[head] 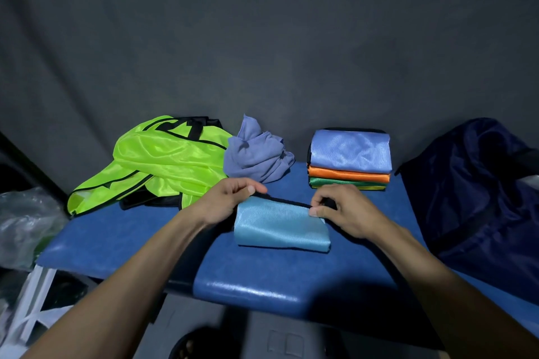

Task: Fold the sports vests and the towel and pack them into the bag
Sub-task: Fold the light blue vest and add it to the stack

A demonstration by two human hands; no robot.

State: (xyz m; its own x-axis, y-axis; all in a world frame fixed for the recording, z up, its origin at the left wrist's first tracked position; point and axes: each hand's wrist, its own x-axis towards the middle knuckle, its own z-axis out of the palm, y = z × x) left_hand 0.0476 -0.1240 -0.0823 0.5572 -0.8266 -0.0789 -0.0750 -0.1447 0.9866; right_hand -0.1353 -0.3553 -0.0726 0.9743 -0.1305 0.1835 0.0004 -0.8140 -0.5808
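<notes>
**Here: folded light-blue vest pinched at its far edge, both hands**

Around it, on the blue padded bench (122,245): a crumpled neon-green vest (157,160) at the far left corner, draped over something black with straps, only partly visible. Just right of that, at the far edge, a bunched grey-blue towel (256,154), unfolded, standing up in a heap. Further right along the far edge, a neat stack of folded vests (350,159): pale blue on top, orange beneath, green at the bottom. At the right end of the bench, a slumped dark navy bag (472,183), well apart from the stack. Off the left end, clear crumpled plastic (26,218) and a white frame (35,300) lower down. Grey cloth backdrop behind everything.

Between the hands and the stack, nothing in the way; the towel sits just beyond the left hand.

Near the middle of the bench, toward the near edge: a folded light-blue vest (281,229), lying flat as a rough rectangle, long axis running left to right along the bench, black trim showing on the far edge. Left hand (230,201) at the far left corner of the fold, thumb and curled fingers pinching the trimmed edge. Right hand (341,210) at the far right corner, fingers curled tight, pinching the same edge.
</notes>
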